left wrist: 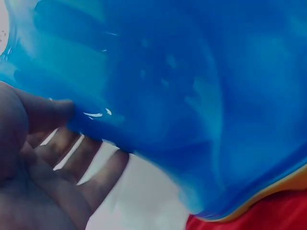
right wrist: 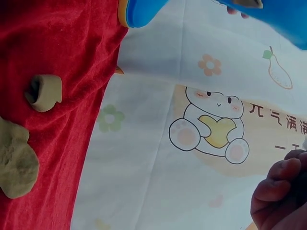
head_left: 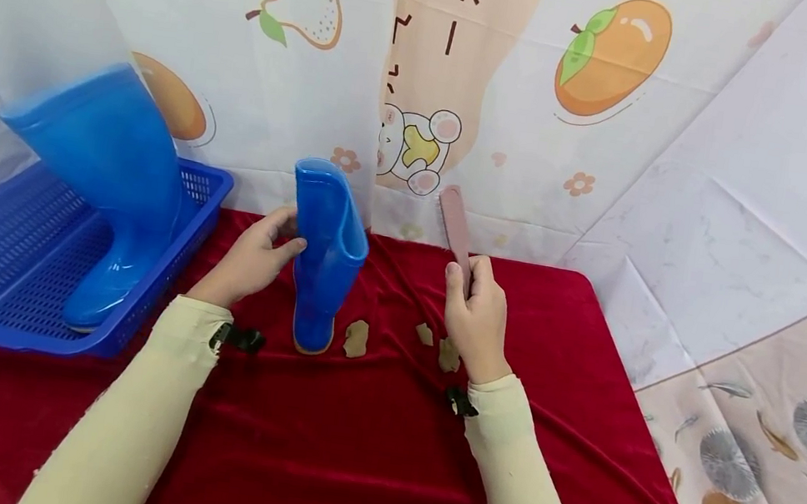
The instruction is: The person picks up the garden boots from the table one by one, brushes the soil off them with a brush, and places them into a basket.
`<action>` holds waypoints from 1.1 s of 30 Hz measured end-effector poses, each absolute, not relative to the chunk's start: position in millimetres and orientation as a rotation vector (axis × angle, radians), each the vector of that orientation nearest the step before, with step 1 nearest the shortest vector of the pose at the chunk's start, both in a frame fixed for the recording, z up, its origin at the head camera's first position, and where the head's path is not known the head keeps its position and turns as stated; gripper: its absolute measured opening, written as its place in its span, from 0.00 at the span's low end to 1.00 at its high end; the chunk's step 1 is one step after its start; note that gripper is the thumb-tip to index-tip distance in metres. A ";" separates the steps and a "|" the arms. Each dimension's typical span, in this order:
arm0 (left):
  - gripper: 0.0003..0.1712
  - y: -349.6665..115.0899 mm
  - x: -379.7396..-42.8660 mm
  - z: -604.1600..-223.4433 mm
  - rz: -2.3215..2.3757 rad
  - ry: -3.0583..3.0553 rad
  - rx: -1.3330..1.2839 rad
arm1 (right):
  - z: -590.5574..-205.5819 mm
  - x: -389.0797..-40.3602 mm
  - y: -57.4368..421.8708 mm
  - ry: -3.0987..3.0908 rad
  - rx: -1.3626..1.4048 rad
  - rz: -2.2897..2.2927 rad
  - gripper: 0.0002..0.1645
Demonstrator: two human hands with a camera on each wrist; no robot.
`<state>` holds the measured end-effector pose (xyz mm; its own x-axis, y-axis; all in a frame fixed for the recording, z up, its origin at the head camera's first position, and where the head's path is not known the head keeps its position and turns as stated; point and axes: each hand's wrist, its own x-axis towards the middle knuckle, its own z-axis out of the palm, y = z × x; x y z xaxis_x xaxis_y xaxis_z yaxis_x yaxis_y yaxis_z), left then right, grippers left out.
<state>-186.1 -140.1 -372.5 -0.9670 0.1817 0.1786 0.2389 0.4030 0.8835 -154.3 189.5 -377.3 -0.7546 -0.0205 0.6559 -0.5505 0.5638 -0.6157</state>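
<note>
A blue rubber boot (head_left: 327, 255) with a tan sole edge stands upright on the red cloth in the head view. My left hand (head_left: 259, 255) holds its shaft from the left, thumb on the near side. In the left wrist view the fingers (left wrist: 103, 175) reach behind the shaft's edge. My right hand (head_left: 477, 320) grips the handle of a pink brush (head_left: 456, 223), raised with its head pointing up and away. In the right wrist view only curled fingers (right wrist: 276, 187) show at the lower right; the brush is out of sight there. Flat brown clay-like pieces (head_left: 356, 339) lie beside the boot.
A second blue boot (head_left: 128, 184) leans in a blue plastic basket (head_left: 207, 215) at the left. More brown pieces (head_left: 448, 356) lie near my right wrist. Behind the red cloth (head_left: 349, 447) hangs a white printed curtain (head_left: 507, 147).
</note>
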 end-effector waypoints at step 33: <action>0.45 -67.4 -115.3 -369.4 -1.370 -2.648 -0.273 | -389.7 -154.8 173.7 -2.533 0.810 0.820 0.12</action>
